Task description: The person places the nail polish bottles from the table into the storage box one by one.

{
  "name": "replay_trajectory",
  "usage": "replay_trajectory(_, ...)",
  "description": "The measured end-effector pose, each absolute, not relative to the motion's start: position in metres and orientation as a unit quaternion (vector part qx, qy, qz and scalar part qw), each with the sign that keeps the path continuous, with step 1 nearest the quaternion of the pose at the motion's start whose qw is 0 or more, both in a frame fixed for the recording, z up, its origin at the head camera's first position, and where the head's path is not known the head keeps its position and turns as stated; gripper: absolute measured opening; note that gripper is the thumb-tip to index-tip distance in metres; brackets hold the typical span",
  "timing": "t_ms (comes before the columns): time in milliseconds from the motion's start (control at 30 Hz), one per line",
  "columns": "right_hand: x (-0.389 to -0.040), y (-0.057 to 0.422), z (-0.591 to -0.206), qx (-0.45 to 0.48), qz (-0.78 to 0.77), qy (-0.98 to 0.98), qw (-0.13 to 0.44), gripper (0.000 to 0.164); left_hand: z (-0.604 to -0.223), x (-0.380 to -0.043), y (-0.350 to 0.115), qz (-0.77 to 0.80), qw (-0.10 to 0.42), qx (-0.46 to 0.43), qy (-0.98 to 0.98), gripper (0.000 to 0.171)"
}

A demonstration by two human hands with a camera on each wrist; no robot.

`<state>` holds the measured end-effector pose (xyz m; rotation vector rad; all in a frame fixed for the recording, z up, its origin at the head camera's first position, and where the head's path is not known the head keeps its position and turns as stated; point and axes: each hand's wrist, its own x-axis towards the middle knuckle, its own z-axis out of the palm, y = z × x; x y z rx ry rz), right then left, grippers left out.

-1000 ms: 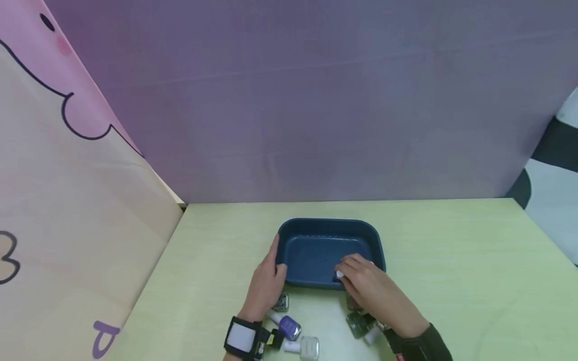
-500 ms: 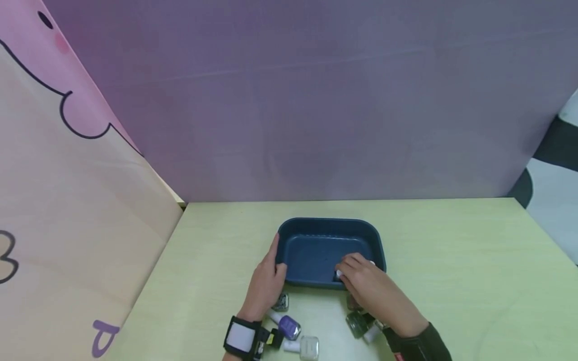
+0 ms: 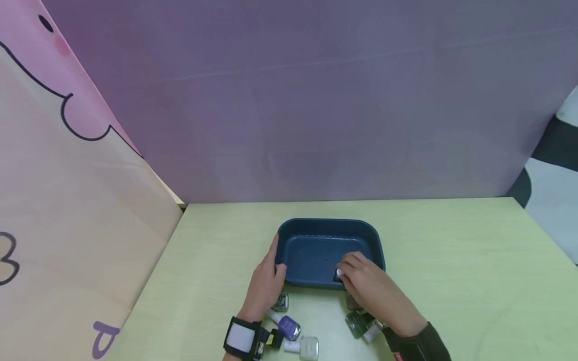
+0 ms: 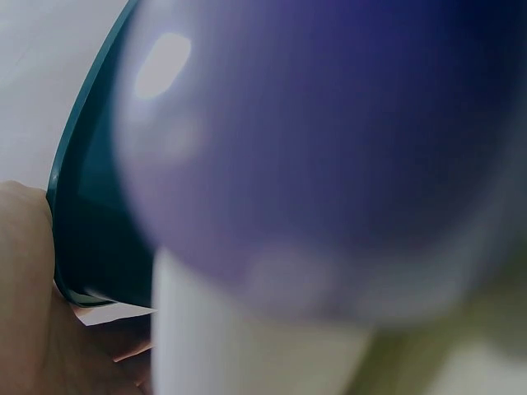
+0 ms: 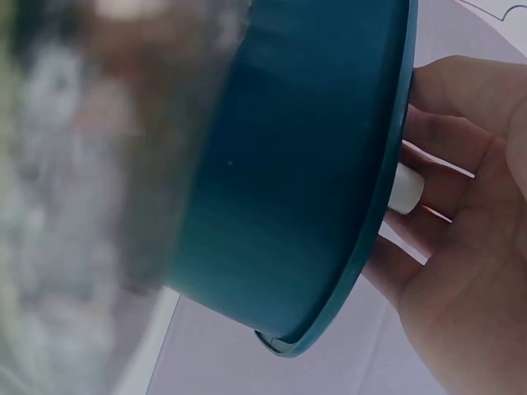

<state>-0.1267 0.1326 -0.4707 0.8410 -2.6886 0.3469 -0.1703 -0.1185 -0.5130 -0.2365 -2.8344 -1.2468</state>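
My left hand [image 3: 265,286] lies against the left side of a dark blue tray [image 3: 329,285], its index finger straight along the rim and its thumb at the near corner. Over the tray's near right part, my right hand [image 3: 361,275] pinches a nail polish bottle by its white cap [image 3: 339,273]; most of the bottle is hidden by the fingers. In the right wrist view a white cap [image 5: 407,189] shows above the rim beside the fingers. Just below the left hand lies a purple nail polish bottle [image 3: 289,327], which fills much of the left wrist view, blurred.
More nail polish lies in front of the tray: a clear bottle [image 3: 309,348], a dark one [image 3: 282,303], a green one [image 3: 356,325] and a reddish one [image 3: 352,302] by the right forearm. A purple backdrop [image 3: 334,110] stands behind the pale table [image 3: 460,260].
The right hand has shifted very slightly within the tray, keeping its pinch on the nail polish bottle. The left hand and the tray stay where they were.
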Motion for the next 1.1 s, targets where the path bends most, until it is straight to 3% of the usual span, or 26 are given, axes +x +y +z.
replay_trajectory(367, -0.126, 0.132, -0.47, 0.286, 0.122, -0.938, 0.154, 0.026, -0.512, -0.17, -0.117, -0.405, 0.012, -0.074, -0.911, 0.073)
replay_trajectory(767, -0.124, 0.127, -0.462, 0.286, 0.116, -0.928, 0.208, 0.034, -0.515, -0.172, -0.119, -0.397, 0.02, -0.076, -0.915, 0.073)
replay_trajectory(1100, -0.115, 0.107, -0.453, 0.353, 0.146, -0.892, 0.242, 0.033, -0.515, -0.172, -0.12, -0.397, 0.026, -0.079, -0.914, 0.073)
